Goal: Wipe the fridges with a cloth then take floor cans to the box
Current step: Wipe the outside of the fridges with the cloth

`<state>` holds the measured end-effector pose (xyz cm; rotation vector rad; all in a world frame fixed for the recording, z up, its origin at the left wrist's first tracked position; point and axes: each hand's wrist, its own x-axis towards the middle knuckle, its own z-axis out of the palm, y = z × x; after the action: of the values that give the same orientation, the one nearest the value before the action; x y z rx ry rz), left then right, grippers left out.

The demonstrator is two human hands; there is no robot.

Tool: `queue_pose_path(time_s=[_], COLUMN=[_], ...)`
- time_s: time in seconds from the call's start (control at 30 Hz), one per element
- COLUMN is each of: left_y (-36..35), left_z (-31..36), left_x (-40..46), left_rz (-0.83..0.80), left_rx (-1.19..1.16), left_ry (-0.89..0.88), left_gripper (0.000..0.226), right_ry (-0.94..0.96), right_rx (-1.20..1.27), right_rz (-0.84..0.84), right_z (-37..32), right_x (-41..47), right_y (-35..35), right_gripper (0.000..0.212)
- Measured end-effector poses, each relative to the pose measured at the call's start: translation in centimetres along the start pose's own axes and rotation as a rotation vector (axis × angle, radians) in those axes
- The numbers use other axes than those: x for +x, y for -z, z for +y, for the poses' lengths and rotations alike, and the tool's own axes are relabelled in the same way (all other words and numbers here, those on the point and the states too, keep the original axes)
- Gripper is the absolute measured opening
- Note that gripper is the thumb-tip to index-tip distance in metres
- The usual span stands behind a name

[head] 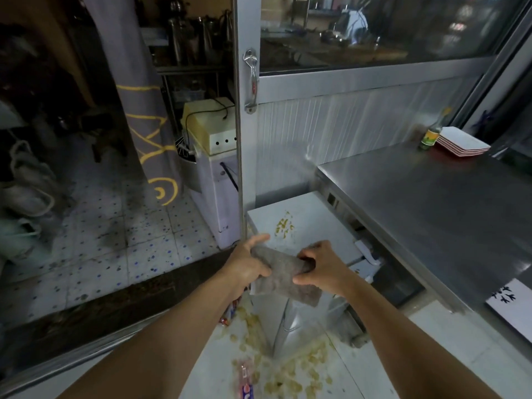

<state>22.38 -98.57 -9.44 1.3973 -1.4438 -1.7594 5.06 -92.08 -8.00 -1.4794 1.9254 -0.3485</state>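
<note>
A grey cloth [283, 276] is stretched between both hands above a small white fridge [311, 226]. My left hand [247, 262] grips its left end and my right hand [319, 267] pinches its right end. The fridge top carries yellowish crumbs [283, 226] near its far edge. Two cans lie on the floor: one [230, 312] beside my left forearm, partly hidden, and another [246, 383] at the bottom among scattered yellowish bits.
A steel counter [431, 203] stands right of the fridge, with a green bottle [430, 135] and stacked white plates [463, 142] at its far end. A metal door frame with a handle [251, 82] rises behind. Left lies a dirty tiled floor [115, 240] with a white machine [218, 180].
</note>
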Motion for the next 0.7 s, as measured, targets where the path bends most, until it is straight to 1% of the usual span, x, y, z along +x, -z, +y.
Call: queue_pose_path(time_s=[0.07, 0.1, 0.13, 0.17, 0.23, 0.27, 0.3, 0.33, 0.4, 0.43, 0.5, 0.6, 0.63, 0.7], left_y=[-0.4, -0.5, -0.7, -0.8, -1.1, -1.2, -1.3, -1.3, -0.9, -0.6, -0.1, 0.6, 0.8, 0.8], left_z=[-0.1, 0.0, 0.2, 0.2, 0.3, 0.3, 0.3, 0.3, 0.0, -0.3, -0.9, -1.7, -1.9, -2.5], left_x=[2.0, 2.9, 4.0, 5.1, 7.3, 8.4, 9.4, 10.4, 12.3, 13.2, 15.0, 17.9, 18.9, 21.0], left_rz=[0.032, 0.066, 0.098, 0.123, 0.161, 0.175, 0.187, 0.194, 0.199, 0.195, 0.176, 0.139, 0.119, 0.065], left_rx=[0.261, 0.355, 0.434, 0.497, 0.562, 0.598, 0.636, 0.667, 0.699, 0.716, 0.753, 0.806, 0.811, 0.819], left_ry=[-0.039, -0.063, -0.093, -0.121, -0.173, -0.184, -0.182, -0.171, -0.139, -0.128, -0.116, -0.13, -0.126, -0.116], left_gripper=[0.053, 0.043, 0.034, 0.027, 0.018, 0.016, 0.021, 0.031, 0.047, 0.049, 0.047, 0.048, 0.049, 0.051], right_ry=[0.036, 0.057, 0.069, 0.072, 0.069, 0.061, 0.055, 0.058, 0.059, 0.044, 0.023, 0.02, 0.017, 0.023], right_rx=[-0.119, -0.106, -0.037, 0.036, 0.077, 0.079, 0.074, 0.071, 0.081, 0.092, 0.093, -0.028, -0.099, -0.164], right_rz=[0.051, 0.054, 0.043, 0.03, 0.035, 0.055, 0.073, 0.094, 0.16, 0.215, 0.336, 0.467, 0.455, 0.307], right_z=[0.8, 1.2, 1.6, 1.8, 2.5, 2.9, 3.4, 3.9, 4.9, 5.3, 5.9, 6.3, 6.3, 6.6], right_x=[1.7, 2.6, 3.6, 4.4, 6.3, 7.3, 8.4, 9.5, 11.7, 12.7, 14.9, 18.5, 19.7, 21.7], right_y=[0.1, 0.3, 0.5, 0.6, 0.8, 0.8, 0.8, 0.7, 0.3, 0.0, -0.4, -1.2, -1.6, -3.0], right_gripper=[0.04, 0.038, 0.036, 0.032, 0.011, 0.011, 0.012, 0.016, 0.037, 0.042, 0.045, 0.054, 0.058, 0.064])
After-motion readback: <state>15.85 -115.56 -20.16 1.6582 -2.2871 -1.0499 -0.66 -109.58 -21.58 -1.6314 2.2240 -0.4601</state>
